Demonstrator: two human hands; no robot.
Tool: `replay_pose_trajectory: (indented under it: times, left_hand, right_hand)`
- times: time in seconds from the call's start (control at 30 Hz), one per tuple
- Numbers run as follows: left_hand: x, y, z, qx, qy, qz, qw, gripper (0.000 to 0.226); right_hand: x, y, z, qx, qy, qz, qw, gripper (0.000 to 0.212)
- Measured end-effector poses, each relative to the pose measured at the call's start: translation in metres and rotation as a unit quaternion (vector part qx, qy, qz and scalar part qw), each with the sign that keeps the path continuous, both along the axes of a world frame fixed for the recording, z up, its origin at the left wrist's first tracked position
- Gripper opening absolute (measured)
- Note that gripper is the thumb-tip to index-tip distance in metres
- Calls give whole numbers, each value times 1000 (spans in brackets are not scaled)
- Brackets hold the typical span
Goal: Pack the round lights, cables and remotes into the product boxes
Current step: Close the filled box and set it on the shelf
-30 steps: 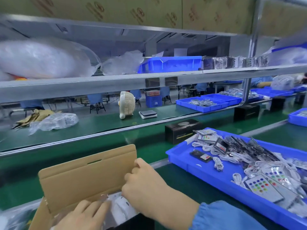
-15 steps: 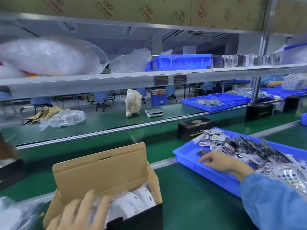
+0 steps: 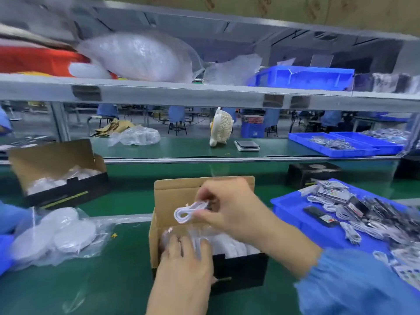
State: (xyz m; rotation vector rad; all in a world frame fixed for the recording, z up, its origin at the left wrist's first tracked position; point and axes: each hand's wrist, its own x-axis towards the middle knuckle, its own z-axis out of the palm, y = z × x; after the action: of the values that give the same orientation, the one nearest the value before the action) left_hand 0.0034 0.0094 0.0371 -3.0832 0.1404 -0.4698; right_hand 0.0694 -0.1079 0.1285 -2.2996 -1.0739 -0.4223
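Note:
An open black product box (image 3: 241,269) with a brown cardboard flap stands in front of me, holding white round lights (image 3: 229,245) in clear wrap. My left hand (image 3: 185,258) lies on the wrapped lights at the box's left side, fingers extended. My right hand (image 3: 229,210) pinches a coiled white cable (image 3: 187,212) just above the box opening. A blue tray (image 3: 288,210) at the right holds several cables and remotes (image 3: 320,218).
A second open box (image 3: 66,189) with lights stands at the back left. A bag of round lights (image 3: 56,235) lies left of my box. A closed black box (image 3: 311,175) sits behind the tray. A person's blue sleeve (image 3: 9,221) shows at the left edge.
My right hand left the blue tray and came back over the box with a white cable in it. The view swung left, showing the second box and the bag of lights.

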Motion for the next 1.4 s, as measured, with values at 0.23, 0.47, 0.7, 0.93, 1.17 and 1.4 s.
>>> replay_pose_trajectory:
  times: [0.23, 0.47, 0.7, 0.93, 1.17, 1.4]
  left_hand:
    - [-24, 44, 2, -241, -123, -199, 942, 39]
    - [-10, 89, 9, -668, -173, -37, 723, 29]
    - [24, 99, -11, -763, 95, -64, 636, 68]
    - [36, 104, -12, -702, 125, -144, 687, 69]
    - [24, 108, -15, -481, 37, -252, 839, 45]
    - [21, 84, -11, -494, -51, -225, 838, 33]
  right_hand:
    - [-16, 45, -29, -137, 43, 101, 985, 33]
    - [-20, 22, -36, -287, -35, 154, 945, 39]
    - [29, -81, -50, 344, 230, -71, 908, 31]
    - [30, -88, -99, 354, 412, 69, 837, 58]
    - [13, -85, -107, 184, 228, 38, 955, 21]
    - [13, -85, -101, 212, 221, 38, 951, 35]
